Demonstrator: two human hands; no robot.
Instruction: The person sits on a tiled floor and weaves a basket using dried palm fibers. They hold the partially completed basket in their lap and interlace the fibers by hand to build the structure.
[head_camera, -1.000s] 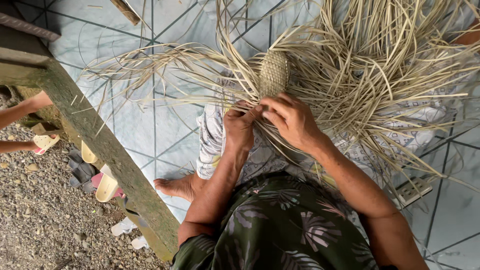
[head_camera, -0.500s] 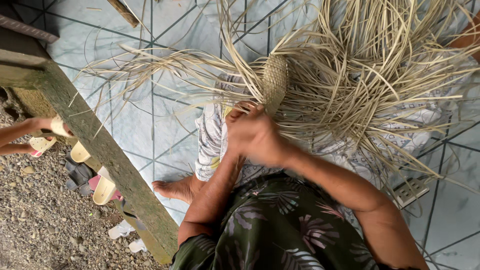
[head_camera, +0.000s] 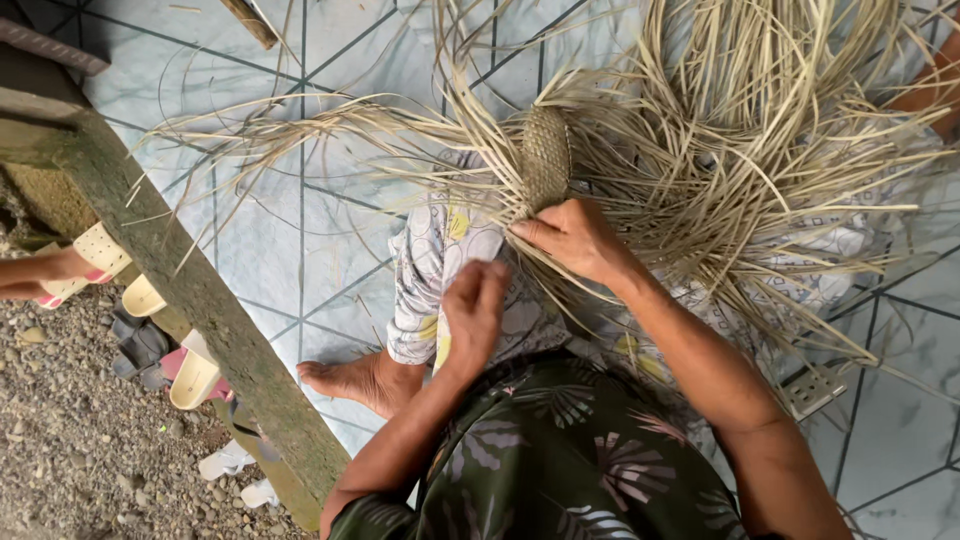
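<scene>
Pinching straw strands at the foot of the woven piece (head_camera: 546, 158), my right hand (head_camera: 572, 238) holds it over my lap; my left hand (head_camera: 474, 308) grips one strand below. Loose straw (head_camera: 760, 150) fans across the tiled floor (head_camera: 270, 240), beside a wooden beam (head_camera: 190, 290) and sandals (head_camera: 150, 320).

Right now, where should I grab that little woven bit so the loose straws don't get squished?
Probably by its narrow lower end, from below, where the right hand already pinches it. The woven piece stands upright and firm there; loose strands fan from its other sides.
</scene>
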